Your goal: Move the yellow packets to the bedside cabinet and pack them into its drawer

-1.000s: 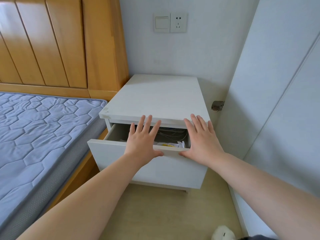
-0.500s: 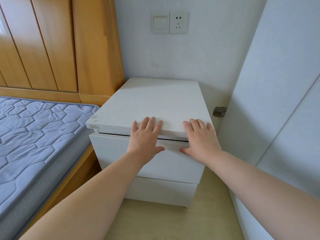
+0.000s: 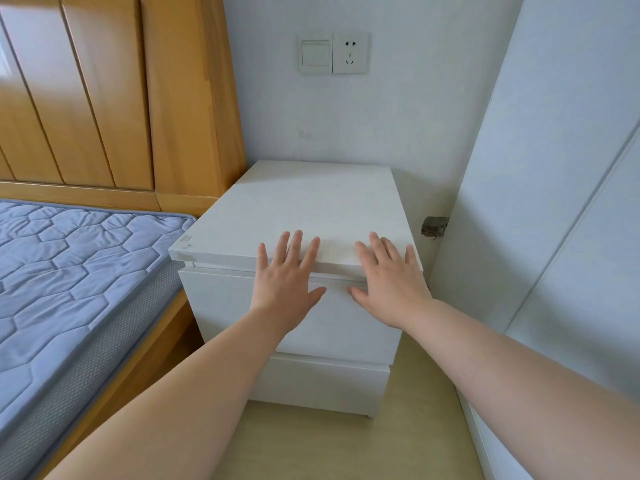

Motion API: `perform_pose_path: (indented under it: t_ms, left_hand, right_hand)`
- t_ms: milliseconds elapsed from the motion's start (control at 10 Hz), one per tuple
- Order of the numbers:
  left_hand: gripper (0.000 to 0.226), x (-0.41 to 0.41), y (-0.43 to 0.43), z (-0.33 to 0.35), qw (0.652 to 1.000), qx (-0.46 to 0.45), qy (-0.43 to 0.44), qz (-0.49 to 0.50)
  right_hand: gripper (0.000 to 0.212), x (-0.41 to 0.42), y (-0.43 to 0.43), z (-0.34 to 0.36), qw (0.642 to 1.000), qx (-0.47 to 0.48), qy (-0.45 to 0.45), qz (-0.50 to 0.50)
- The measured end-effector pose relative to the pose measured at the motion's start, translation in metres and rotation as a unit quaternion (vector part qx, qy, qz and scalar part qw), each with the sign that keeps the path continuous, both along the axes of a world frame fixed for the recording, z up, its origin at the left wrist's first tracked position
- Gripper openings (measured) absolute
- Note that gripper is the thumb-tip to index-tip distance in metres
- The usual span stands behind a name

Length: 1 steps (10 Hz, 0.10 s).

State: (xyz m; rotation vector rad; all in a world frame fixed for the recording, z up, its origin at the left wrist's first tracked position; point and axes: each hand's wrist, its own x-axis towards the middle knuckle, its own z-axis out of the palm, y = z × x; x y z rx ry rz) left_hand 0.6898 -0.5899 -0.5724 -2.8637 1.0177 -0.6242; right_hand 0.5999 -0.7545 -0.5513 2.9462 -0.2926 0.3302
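Observation:
The white bedside cabinet (image 3: 311,206) stands in the corner between the bed and a white panel. Its top drawer (image 3: 221,299) is pushed in flush with the front. My left hand (image 3: 285,275) presses flat on the drawer front, fingers straight and reaching over the cabinet's top edge. My right hand (image 3: 388,275) lies flat beside it on the same drawer front, fingers spread. Neither hand holds anything. No yellow packets are visible; the drawer's inside is hidden.
A blue quilted mattress (image 3: 69,271) on a wooden bed frame with a tall headboard (image 3: 104,98) is on the left. A white wardrobe panel (image 3: 554,237) rises on the right. A switch and socket (image 3: 332,53) sit on the wall above. A lower drawer (image 3: 322,386) is closed.
The top drawer, open a second ago with items showing inside, has been pushed shut by both flat hands. The view has come closer to the cabinet.

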Motion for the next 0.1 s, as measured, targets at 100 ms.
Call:
perform_pose_path:
  t_ms: [100]
  left_hand:
    - [0.078, -0.0166, 0.0083, 0.0194, 1.000, 0.003, -0.013, 0.008]
  right_hand:
    - [0.071, -0.0107, 0.0073, 0.0196, 1.000, -0.005, -0.003, 0.014]
